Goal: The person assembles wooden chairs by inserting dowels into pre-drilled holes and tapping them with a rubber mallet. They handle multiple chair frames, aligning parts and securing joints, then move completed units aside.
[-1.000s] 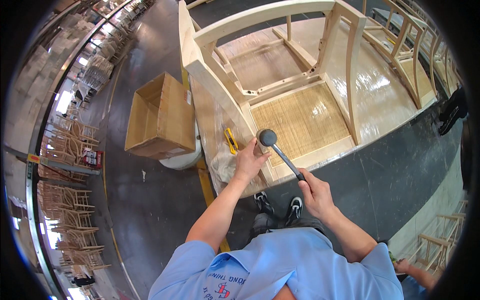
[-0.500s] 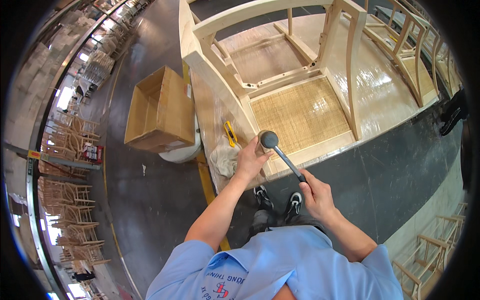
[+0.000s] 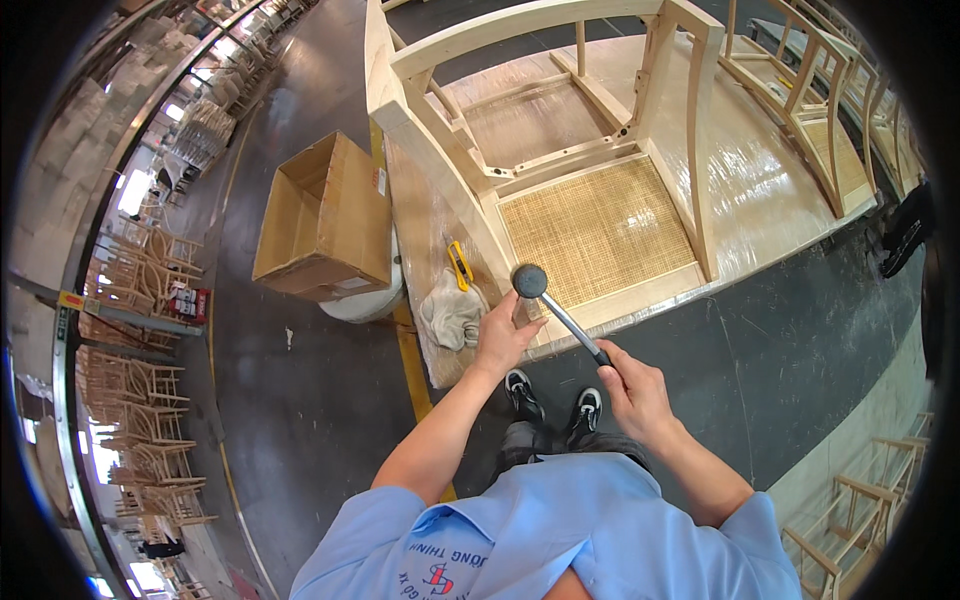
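A pale wooden chair frame [image 3: 440, 150] with a woven cane panel [image 3: 600, 230] lies on the wrapped worktop in front of me. My left hand [image 3: 503, 338] grips the near left corner of the frame, thumb and fingers apart around the wood. My right hand [image 3: 638, 392] is wrapped round the dark grip of a mallet [image 3: 568, 322]. The mallet's round black head is just above the left hand's fingertips, over that corner. From this angle, contact between head and wood cannot be made out, and the head partly hides the corner.
A yellow utility knife [image 3: 460, 266] and a crumpled white cloth [image 3: 450, 312] lie left of my left hand. An open cardboard box [image 3: 325, 220] stands beyond the worktop's left edge. More chair frames [image 3: 800, 110] are at the far right. Another person's dark shoe [image 3: 892, 258] shows at right.
The mallet head has shifted slightly left over the corner. Both hands keep their holds, and the view has moved a little.
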Available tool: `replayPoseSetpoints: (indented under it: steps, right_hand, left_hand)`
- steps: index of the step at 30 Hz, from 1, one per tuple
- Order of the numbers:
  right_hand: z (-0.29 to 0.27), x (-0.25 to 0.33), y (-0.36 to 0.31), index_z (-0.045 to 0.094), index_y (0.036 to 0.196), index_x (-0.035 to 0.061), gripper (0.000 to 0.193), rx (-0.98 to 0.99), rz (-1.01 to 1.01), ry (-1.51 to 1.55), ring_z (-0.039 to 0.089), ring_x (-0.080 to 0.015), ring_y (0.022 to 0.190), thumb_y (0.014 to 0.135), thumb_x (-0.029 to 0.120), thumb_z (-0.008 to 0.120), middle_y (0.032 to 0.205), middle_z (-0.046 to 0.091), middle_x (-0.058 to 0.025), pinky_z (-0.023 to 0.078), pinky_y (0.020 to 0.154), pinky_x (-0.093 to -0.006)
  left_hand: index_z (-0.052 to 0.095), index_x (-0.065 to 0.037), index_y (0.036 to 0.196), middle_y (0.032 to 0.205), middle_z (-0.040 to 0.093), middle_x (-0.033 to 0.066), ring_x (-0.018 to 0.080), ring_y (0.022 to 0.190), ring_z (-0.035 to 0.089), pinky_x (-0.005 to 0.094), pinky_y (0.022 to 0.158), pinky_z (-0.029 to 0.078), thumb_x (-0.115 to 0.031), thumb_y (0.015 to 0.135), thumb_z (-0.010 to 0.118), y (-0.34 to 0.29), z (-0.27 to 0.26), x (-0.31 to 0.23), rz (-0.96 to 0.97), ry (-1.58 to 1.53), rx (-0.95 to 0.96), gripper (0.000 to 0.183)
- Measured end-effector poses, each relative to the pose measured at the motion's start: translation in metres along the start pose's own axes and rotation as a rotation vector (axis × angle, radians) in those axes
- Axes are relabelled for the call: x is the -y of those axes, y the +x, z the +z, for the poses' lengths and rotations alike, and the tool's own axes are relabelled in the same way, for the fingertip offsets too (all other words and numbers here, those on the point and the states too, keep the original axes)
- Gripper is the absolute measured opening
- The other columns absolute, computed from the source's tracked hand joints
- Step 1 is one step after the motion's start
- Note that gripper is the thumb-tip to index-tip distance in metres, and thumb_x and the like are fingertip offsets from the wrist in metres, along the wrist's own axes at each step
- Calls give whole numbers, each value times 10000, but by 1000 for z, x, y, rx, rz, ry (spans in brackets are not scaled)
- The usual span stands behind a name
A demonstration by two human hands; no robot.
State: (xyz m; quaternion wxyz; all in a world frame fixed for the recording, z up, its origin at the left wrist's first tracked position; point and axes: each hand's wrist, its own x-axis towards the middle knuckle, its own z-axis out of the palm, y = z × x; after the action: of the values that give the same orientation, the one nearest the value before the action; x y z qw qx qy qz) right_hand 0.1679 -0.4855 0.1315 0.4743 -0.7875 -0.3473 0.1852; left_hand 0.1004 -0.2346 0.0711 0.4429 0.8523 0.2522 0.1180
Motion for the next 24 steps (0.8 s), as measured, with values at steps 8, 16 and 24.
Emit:
replayPoseSetpoints:
  steps: [8,16,24]
  right_hand:
    - [-12,28,-6,607,1386,43,380,-174,-330,168,613,-314,635,1026,166,622,767,621,-151,498,610,-379]
    - [2,-6,-14,603,1353,36,357,-79,-131,90,670,-381,745,1025,176,595,879,666,-207,548,705,-420]
    - [7,-18,-10,616,1314,-9,339,-10,-144,69,664,-362,728,1020,159,590,880,673,-195,540,689,-367]
  left_hand:
    - [583,9,1363,1157,728,196,261,1101,709,357,935,535,-127,816,836,-11,13,14,87,-99,-61,618]
    - [571,-55,1383,1175,726,197,293,1177,695,374,955,544,-143,815,850,-11,17,24,56,-64,-102,639]
    - [567,-77,1386,1158,724,190,310,1111,713,372,925,554,-169,826,846,-11,22,37,35,-242,-127,633]
